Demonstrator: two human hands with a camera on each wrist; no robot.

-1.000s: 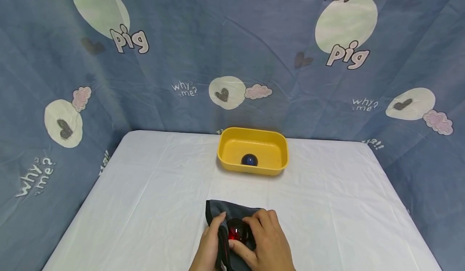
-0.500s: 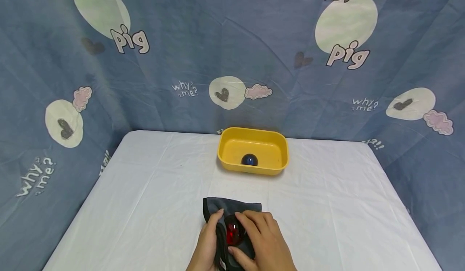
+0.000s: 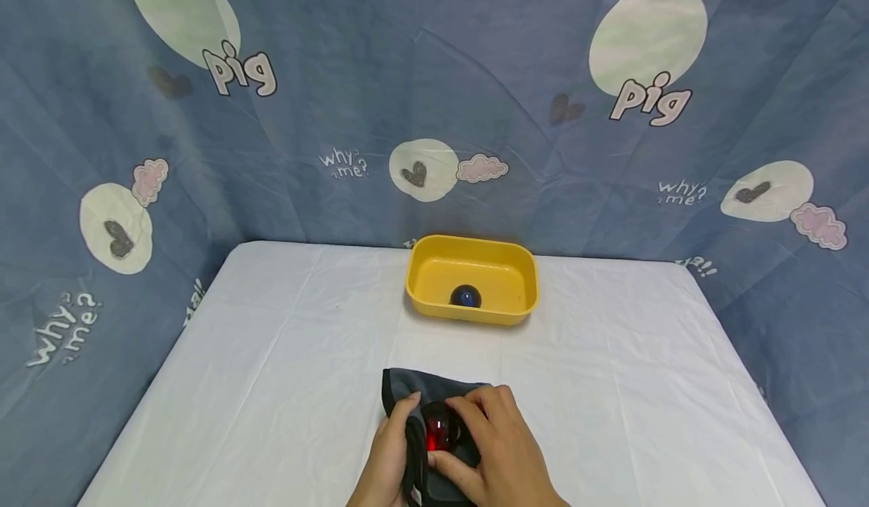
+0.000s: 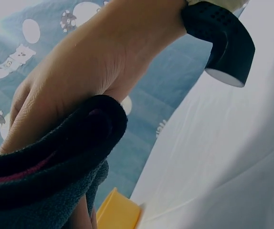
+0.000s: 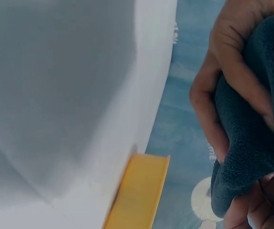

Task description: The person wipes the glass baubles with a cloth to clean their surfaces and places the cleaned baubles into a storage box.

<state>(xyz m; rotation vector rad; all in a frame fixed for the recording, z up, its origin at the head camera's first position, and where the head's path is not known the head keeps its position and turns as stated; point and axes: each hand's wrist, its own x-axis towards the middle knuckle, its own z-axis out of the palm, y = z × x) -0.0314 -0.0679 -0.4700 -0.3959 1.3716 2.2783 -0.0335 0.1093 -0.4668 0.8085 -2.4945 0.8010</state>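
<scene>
A shiny, dark red see-through ball point(image 3: 440, 433) sits in a folded dark grey cloth point(image 3: 424, 383) with black edging, low in the middle of the head view. My left hand point(image 3: 388, 450) grips the cloth along the ball's left side, thumb on top. From the right, my right hand point(image 3: 505, 447) pinches the ball, index finger at its upper edge and thumb at its lower edge. The left wrist view shows the thick cloth fold point(image 4: 46, 186) covering the left fingers. Plush cloth point(image 5: 244, 138) wrapped by fingers fills the right side of the right wrist view.
A yellow tray point(image 3: 475, 316) stands at the far side of the white-covered table point(image 3: 271, 386), with a dark blue ball point(image 3: 466, 296) inside near its front wall. A blue printed curtain point(image 3: 305, 99) hangs behind the table and along both sides.
The right fingers shift slightly over the red ball, up and left at first, then back to the right. The cloth moves a little with them, and the left hand keeps its grip.
</scene>
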